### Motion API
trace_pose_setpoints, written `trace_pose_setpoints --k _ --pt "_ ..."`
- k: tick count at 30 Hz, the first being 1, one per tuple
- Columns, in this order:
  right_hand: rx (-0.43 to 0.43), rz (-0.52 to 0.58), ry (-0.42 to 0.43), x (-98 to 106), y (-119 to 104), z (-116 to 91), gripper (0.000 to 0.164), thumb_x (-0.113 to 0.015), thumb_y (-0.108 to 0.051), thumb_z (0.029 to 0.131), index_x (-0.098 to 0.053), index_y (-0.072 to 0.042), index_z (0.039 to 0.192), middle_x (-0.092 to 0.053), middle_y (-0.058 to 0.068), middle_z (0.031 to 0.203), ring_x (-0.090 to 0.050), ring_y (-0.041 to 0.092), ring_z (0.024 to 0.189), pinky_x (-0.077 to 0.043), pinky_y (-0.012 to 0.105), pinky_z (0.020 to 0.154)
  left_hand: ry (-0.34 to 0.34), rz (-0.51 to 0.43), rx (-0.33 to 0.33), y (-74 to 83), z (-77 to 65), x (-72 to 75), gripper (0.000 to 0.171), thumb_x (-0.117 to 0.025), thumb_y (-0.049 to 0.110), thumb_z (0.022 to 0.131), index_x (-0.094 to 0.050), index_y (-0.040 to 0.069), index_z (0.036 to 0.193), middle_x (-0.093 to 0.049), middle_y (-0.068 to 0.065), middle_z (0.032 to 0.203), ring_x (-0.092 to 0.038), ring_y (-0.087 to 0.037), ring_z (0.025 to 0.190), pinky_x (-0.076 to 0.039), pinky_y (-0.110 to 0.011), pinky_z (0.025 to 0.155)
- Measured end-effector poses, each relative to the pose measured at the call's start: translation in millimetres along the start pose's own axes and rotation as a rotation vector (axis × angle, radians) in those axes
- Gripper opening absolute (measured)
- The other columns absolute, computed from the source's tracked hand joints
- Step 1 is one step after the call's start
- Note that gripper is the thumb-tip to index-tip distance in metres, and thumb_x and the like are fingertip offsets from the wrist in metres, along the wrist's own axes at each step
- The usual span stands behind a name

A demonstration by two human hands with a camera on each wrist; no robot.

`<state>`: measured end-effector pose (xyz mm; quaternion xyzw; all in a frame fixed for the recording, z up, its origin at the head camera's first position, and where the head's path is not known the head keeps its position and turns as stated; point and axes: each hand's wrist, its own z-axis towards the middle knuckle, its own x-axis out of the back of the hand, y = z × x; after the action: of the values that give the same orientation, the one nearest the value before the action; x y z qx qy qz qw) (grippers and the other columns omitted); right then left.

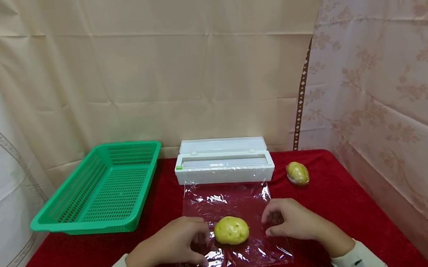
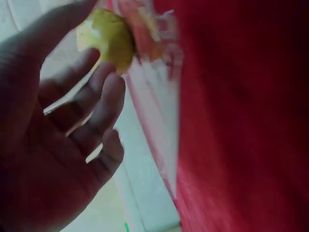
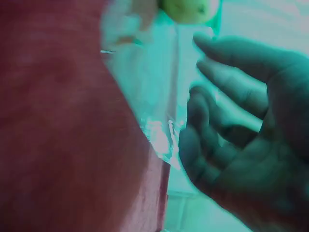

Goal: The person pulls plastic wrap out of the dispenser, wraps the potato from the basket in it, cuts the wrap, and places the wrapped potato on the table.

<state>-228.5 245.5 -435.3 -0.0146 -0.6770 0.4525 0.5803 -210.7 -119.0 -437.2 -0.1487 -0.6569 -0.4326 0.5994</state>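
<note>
A yellow potato (image 1: 231, 230) lies on a sheet of clear plastic wrap (image 1: 218, 201) spread over the red cloth. The wrap runs back to a white wrap dispenser (image 1: 225, 174) whose lid stands raised. To the potato's left is my left hand (image 1: 182, 241), fingers loosely bent with nothing between them. My right hand (image 1: 292, 221) hovers on the other side, a gap between its relaxed fingers and the potato. In the left wrist view the potato (image 2: 108, 38) shows just beyond the fingertips; in the right wrist view the potato (image 3: 190, 8) is partly cut off at the top edge.
A green plastic basket (image 1: 144, 196) with slotted walls stands at the left of the table. Toward the back right sits another potato (image 1: 297, 173), wrapped in film. Behind the table hangs a beige curtain (image 1: 194, 68), and a patterned curtain (image 1: 394, 96) lines the right side.
</note>
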Motion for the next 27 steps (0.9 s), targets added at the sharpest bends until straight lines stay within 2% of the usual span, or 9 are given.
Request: trace_pose_setpoints --k 3,5,7,12,14,21,27 --pt "0.111 -0.019 -0.099 -4.7 -8.5 -15.5 0.019 -0.087 -0.027 0.084 -0.073 -0.028 0.097 -0.067 -0.013 0.091 -0.061 0.002 0.079 -0.052 0.022 0.068 -0.054 0.002 -0.065 -1.5 -13.8 -1.4 0.033 -0.091 0.05 0.073 -0.068 0.031 0.088 -0.057 0.021 0.079 -0.052 0.006 0.069 -0.042 -0.013 0.061" --pt "0.143 -0.032 -0.156 -7.7 -11.3 -24.0 0.02 -0.086 -0.031 0.085 -0.072 -0.032 0.099 -0.065 -0.016 0.093 -0.059 -0.001 0.08 -0.052 0.021 0.068 -0.078 0.013 -0.085 -2.0 -20.9 -1.8 0.032 -0.091 0.05 0.073 -0.069 0.032 0.087 -0.057 0.022 0.079 -0.051 0.008 0.068 -0.041 -0.011 0.06" --pt "0.141 -0.042 -0.199 -9.8 -11.4 -30.5 0.023 -0.086 -0.035 0.085 -0.071 -0.034 0.102 -0.063 -0.018 0.093 -0.058 -0.002 0.081 -0.051 0.019 0.068 -0.092 0.029 -0.086 -2.4 -25.7 -1.7 0.031 -0.091 0.05 0.073 -0.07 0.032 0.088 -0.056 0.023 0.079 -0.051 0.009 0.068 -0.041 -0.011 0.061" --pt "0.073 -0.032 -0.272 -11.5 -6.3 -39.7 0.025 -0.085 -0.037 0.085 -0.07 -0.036 0.105 -0.061 -0.019 0.097 -0.057 -0.003 0.084 -0.052 0.02 0.069 -0.119 0.053 -0.056 -4.1 -31.1 -2.7 0.026 -0.09 0.049 0.075 -0.072 0.033 0.086 -0.057 0.025 0.08 -0.05 0.01 0.07 -0.041 -0.011 0.062" --pt "0.061 -0.015 -0.281 -11.8 -4.5 -41.6 0.023 -0.084 -0.036 0.087 -0.07 -0.036 0.106 -0.061 -0.02 0.098 -0.058 -0.003 0.084 -0.052 0.02 0.069 -0.125 0.057 -0.052 -4.4 -32.0 -2.4 0.022 -0.089 0.046 0.077 -0.073 0.034 0.085 -0.057 0.025 0.081 -0.051 0.009 0.07 -0.042 -0.012 0.062" --pt "0.13 0.014 -0.25 -12.7 0.9 -46.0 0.016 -0.079 -0.032 0.092 -0.073 -0.036 0.106 -0.063 -0.019 0.098 -0.059 -0.003 0.083 -0.053 0.02 0.068 -0.138 0.039 -0.055 -5.1 -34.6 -0.5 0.009 -0.083 0.027 0.086 -0.076 0.031 0.091 -0.061 0.025 0.083 -0.053 0.011 0.07 -0.046 -0.012 0.064" --pt "0.187 -0.048 -0.204 -12.5 0.8 -48.0 0.012 -0.073 -0.029 0.097 -0.076 -0.038 0.105 -0.065 -0.023 0.098 -0.058 -0.006 0.085 -0.053 0.019 0.071 -0.085 0.067 -0.112 -6.8 -41.0 3.6 0.011 -0.079 0.021 0.09 -0.077 0.03 0.096 -0.066 0.025 0.089 -0.056 0.011 0.076 -0.05 -0.013 0.07"
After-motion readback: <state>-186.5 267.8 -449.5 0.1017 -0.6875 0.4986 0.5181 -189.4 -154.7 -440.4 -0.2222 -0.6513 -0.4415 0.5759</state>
